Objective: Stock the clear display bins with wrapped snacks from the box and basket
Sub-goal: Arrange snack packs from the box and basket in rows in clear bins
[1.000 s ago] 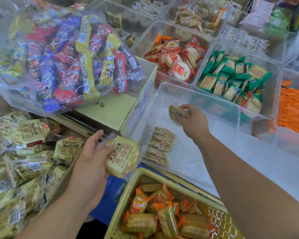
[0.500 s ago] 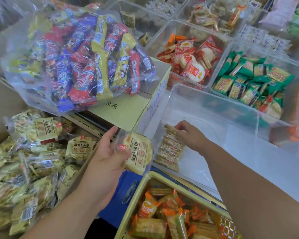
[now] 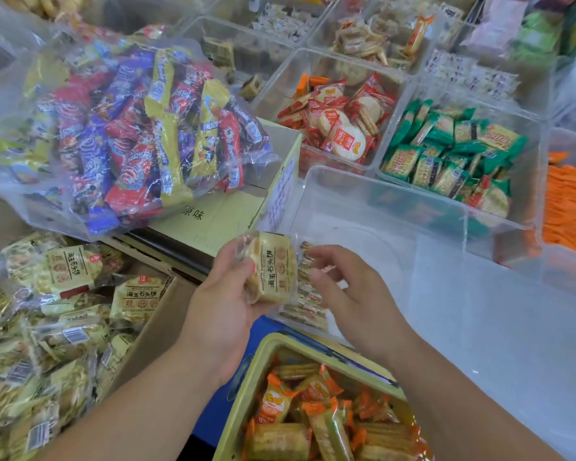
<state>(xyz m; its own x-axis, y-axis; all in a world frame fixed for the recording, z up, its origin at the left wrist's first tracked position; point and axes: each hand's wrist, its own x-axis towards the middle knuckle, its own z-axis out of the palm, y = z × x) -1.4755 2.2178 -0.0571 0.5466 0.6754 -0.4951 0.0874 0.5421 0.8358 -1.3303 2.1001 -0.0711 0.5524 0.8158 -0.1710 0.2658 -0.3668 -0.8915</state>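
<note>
My left hand (image 3: 223, 304) grips a pale yellow wrapped biscuit pack (image 3: 273, 266) just outside the near left corner of a large clear bin (image 3: 379, 201). My right hand (image 3: 350, 287) hovers beside the pack with fingers relaxed and holding nothing, its fingertips close to the wrapper. A short row of the same packs (image 3: 308, 302) stands inside the bin along its left wall. The cardboard box (image 3: 153, 331) at left is full of these packs. A yellow basket (image 3: 256, 364) at the bottom holds orange-wrapped snacks.
A big clear bag of red, blue and yellow snacks (image 3: 130, 134) lies on a closed carton (image 3: 220, 217). Behind are bins of red packs (image 3: 340, 124), green packs (image 3: 453, 151) and orange packs (image 3: 569, 207). More filled bins line the back.
My right hand set its pack into the row in the bin and came back toward the left hand. My left hand lifted its pack up and rightward, toward the bin's corner.
</note>
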